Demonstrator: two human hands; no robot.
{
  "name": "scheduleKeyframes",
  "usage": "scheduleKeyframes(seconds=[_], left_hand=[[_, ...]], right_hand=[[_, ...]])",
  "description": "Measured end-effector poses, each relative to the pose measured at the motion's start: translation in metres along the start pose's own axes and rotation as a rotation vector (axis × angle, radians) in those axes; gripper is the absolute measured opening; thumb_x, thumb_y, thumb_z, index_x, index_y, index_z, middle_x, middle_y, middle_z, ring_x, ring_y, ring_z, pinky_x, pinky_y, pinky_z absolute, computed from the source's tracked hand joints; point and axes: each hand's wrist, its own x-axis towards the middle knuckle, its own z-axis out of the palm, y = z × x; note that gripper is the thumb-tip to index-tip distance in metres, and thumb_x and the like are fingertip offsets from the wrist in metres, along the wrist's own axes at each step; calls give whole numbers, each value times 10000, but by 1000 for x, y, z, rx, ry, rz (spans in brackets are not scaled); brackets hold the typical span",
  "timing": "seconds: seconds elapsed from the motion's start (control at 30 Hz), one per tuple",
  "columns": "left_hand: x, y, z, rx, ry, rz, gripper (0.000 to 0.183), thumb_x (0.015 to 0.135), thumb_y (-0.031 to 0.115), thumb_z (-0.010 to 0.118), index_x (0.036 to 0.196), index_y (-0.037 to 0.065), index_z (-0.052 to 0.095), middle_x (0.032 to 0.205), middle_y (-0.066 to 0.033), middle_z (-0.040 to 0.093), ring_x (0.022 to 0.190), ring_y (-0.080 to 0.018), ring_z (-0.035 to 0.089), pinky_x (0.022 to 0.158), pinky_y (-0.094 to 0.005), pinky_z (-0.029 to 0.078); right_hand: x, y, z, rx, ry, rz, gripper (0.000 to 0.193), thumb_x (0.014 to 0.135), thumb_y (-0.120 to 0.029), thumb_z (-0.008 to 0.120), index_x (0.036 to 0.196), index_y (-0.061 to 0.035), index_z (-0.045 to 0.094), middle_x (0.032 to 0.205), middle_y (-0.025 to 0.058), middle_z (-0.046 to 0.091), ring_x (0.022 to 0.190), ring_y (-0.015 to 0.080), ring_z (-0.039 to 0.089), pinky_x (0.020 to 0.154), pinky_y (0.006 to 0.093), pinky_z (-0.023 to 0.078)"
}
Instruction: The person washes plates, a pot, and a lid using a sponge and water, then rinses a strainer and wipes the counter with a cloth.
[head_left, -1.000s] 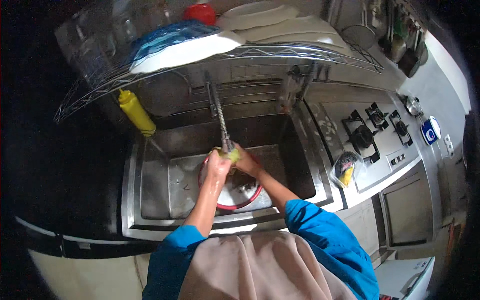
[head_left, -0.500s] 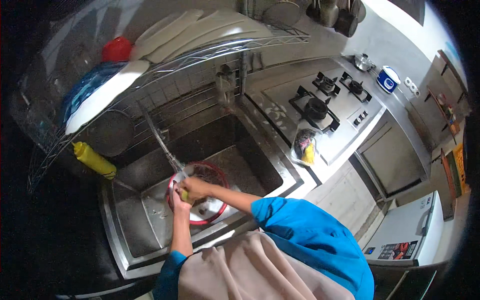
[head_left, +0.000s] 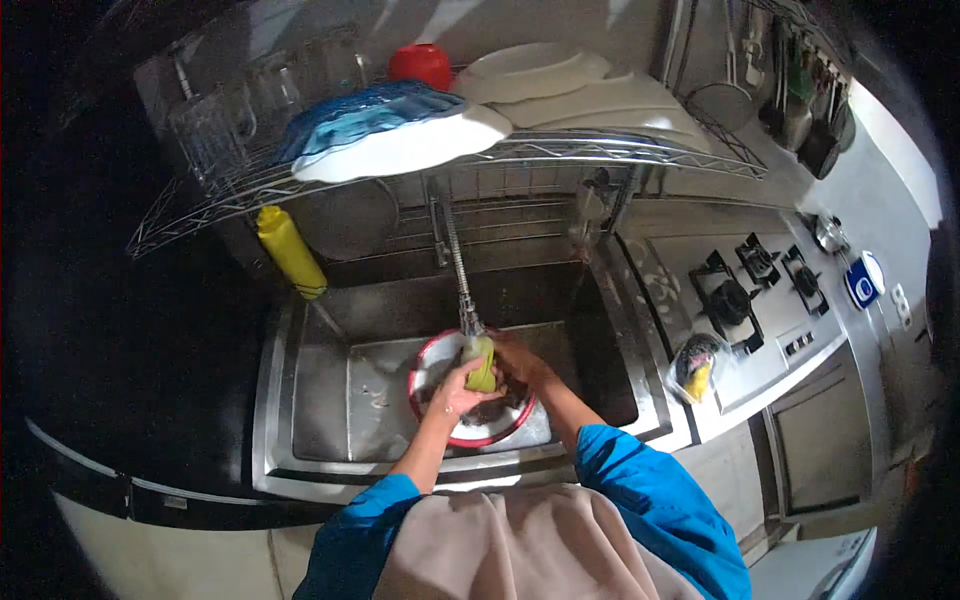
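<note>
My left hand [head_left: 460,388] grips a yellow-green, rounded, oblong object [head_left: 482,366] whose exact kind I cannot make out. It is held upright beneath the spray head of the tap [head_left: 469,318]. Close to the object's right side is my right hand [head_left: 517,362], its fingers blurred and partly hidden, so I cannot tell whether they touch it. Below both hands a white basin with a red rim [head_left: 487,441] rests in the steel sink [head_left: 380,352]. Dark contents show in the basin, too unclear to name.
A yellow squeeze bottle [head_left: 292,255] stands at the sink's left rear corner. Above runs a wire rack [head_left: 560,150] with white platters, a blue dish [head_left: 370,115] and a red bowl [head_left: 420,66]. Right of the sink are a clear tray [head_left: 698,368] and a gas stove [head_left: 735,300].
My view has swung left, shifting the scene rightward. My right hand has moved from over the yellow-green object to its right side, leaving more of it visible in my left hand.
</note>
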Motion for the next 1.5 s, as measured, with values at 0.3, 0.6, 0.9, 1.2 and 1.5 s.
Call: scheduleKeyframes(seconds=[0.3, 0.6, 0.9, 1.2, 1.5], left_hand=[[-16, -13, -18, -176, -202, -61, 352, 740, 201, 565, 1019, 15, 460, 786, -91, 489, 549, -124, 438, 449, -174, 362], [1, 3, 3, 279, -193, -380, 207, 801, 294, 539, 778, 106, 456, 565, 46, 374, 418, -33, 333, 359, -160, 239], [21, -16, -18, 1352, 513, 371, 147, 756, 184, 495, 736, 44, 537, 554, -64, 476, 474, -198, 451, 419, -334, 338], [16, -1, -32, 1820, 567, 559, 301, 698, 317, 580, 684, 17, 601, 715, -200, 586, 721, -353, 577, 615, -433, 445], [-179, 69, -67, 1656, 914, 747, 262, 626, 181, 695, 849, 66, 618, 811, -84, 618, 724, -237, 588, 654, -338, 440]], right_hand=[[-4, -19, 35, 730, -272, -92, 346, 788, -216, 517, 1080, -33, 484, 861, 83, 582, 691, 174, 575, 598, 274, 472], [56, 47, 2, -124, -28, -548, 287, 778, -194, 554, 1000, -12, 562, 583, -5, 479, 499, 136, 465, 502, 271, 415], [20, -26, 46, -263, 515, 133, 181, 763, -225, 527, 699, -58, 547, 641, 86, 537, 526, 182, 486, 465, 325, 398], [55, 27, 16, -314, 432, 79, 239, 743, -237, 572, 808, -8, 577, 793, 154, 593, 646, 213, 532, 558, 316, 435], [95, -81, -50, -1191, 506, -198, 142, 729, -147, 504, 736, -15, 555, 709, 121, 589, 657, 262, 572, 596, 349, 468]])
